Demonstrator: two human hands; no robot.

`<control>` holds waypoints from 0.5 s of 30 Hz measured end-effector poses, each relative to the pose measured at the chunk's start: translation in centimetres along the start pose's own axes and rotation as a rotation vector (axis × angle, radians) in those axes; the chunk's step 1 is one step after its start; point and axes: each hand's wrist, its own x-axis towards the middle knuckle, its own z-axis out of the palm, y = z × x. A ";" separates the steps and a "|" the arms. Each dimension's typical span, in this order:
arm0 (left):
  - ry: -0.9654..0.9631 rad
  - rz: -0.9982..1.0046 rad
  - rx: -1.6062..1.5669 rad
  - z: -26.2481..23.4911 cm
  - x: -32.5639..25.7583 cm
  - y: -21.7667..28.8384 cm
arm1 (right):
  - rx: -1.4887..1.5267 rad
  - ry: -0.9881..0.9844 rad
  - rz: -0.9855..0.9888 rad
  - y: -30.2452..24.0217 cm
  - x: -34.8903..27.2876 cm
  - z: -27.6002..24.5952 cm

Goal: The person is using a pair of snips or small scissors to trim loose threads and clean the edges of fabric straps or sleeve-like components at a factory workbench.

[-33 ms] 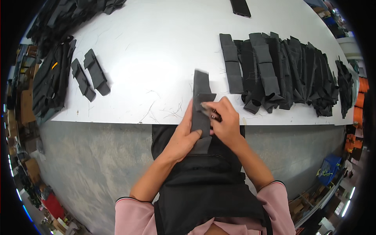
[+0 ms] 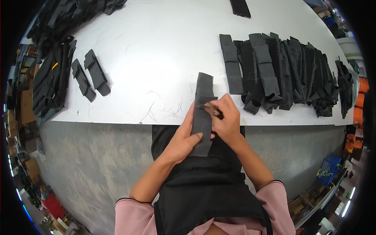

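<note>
A long dark grey fabric strip (image 2: 202, 123) with a raised flap across it is held upright over the table's near edge. My left hand (image 2: 180, 143) grips it along its left side, thumb on top and fingers underneath. My right hand (image 2: 228, 122) is closed around small dark thread snips (image 2: 217, 114), mostly hidden by the fingers. Their tip meets the strip just under the flap. The strip's lower end hangs over my black apron (image 2: 211, 196).
Many similar dark strips (image 2: 270, 74) lie in a row at right. Two folded strips (image 2: 97, 74) lie at left, beside a black fabric bundle (image 2: 53, 78). More dark pieces (image 2: 74, 15) are heaped far left. A phone (image 2: 240, 8) lies at the far edge; loose threads (image 2: 172, 110) litter the white table (image 2: 149, 58).
The strip's top end has shifted slightly right and toward me, and the strip looks flatter. My right hand has turned a little, with the snips still at the flap.
</note>
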 end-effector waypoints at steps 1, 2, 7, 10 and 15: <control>0.049 0.058 0.008 0.3 -0.2 -0.6 | 0.039 0.060 0.004 0.0 0.3 0.0; 0.049 0.058 0.011 0.2 -0.5 -0.6 | 0.042 0.062 0.004 -0.2 0.7 0.1; 0.219 -0.003 -0.131 -0.1 -1.0 -1.4 | 0.758 0.157 0.500 -0.8 0.9 0.3; 0.364 0.093 -0.077 -2.0 -0.8 -3.6 | 0.769 0.200 0.570 -1.6 1.3 -0.1; 0.157 0.184 0.253 -1.8 -1.0 -2.2 | 0.777 0.064 0.634 -1.8 1.8 -0.6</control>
